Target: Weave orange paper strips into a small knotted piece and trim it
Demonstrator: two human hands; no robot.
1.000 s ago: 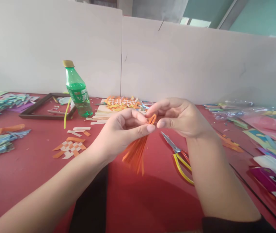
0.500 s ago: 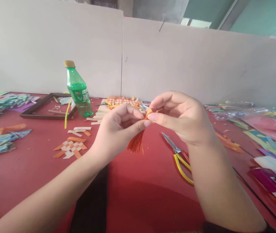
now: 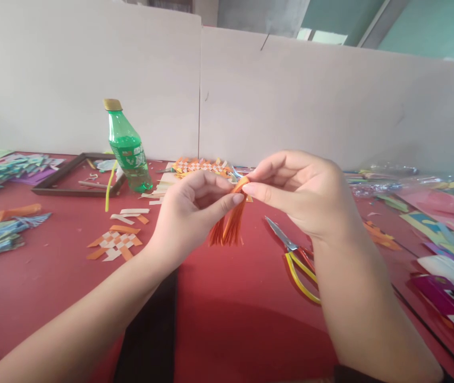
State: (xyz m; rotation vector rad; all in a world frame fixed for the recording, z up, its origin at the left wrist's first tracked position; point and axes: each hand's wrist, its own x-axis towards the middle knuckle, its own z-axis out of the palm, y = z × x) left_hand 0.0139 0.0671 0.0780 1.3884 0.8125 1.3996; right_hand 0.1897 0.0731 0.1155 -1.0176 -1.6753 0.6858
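Note:
An orange paper tassel (image 3: 233, 226) with a finely cut fringe hangs between my hands above the red table. My left hand (image 3: 197, 205) pinches the left side of its top band between thumb and fingers. At the band's right end, my right hand (image 3: 294, 191) grips it with thumb and forefinger. The fringe dangles downward and spreads below my left thumb. Scissors with yellow handles (image 3: 301, 276) lie on the table just below my right hand, their blades pointing away to the left and part of the handles behind my forearm.
A green bottle (image 3: 129, 154) stands by a dark frame (image 3: 59, 173) at the back left. Woven orange-and-white paper (image 3: 117, 242) lies left of my forearm. Blue-green fringed strips (image 3: 3, 234) sit far left. A magenta stapler-like tool (image 3: 446, 300) is at right. A white partition (image 3: 291, 101) closes the back.
The orange tassel has turned and opened out between my fingers, so more of its band and fringe shows. Both hands keep their pinch in nearly the same place.

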